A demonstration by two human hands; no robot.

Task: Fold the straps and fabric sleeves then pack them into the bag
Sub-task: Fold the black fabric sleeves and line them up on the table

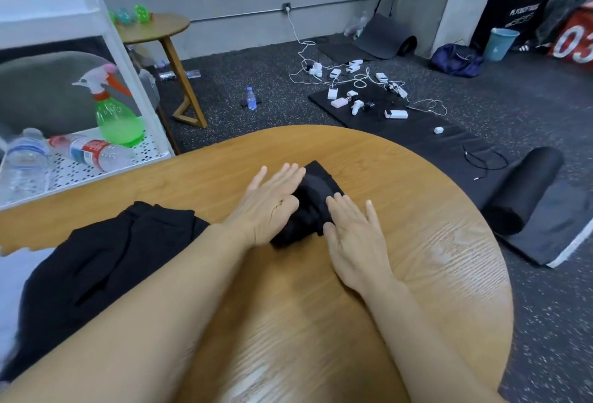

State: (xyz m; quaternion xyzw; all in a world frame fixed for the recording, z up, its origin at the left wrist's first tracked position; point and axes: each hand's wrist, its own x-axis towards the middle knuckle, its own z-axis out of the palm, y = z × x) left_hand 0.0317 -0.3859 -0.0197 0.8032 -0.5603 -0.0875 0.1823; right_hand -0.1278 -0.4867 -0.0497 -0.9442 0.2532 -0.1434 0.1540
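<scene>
The left hand (268, 206) and right hand (354, 235) lie flat with straight fingers, pressing a folded black sleeve (309, 202) on the worktop (417, 242); neither grips it.

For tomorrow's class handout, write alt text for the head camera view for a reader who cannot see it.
Both hands, left hand and right hand, press flat on a small folded black fabric piece on a round wooden table. A larger black bag lies at the table's left edge.
</scene>
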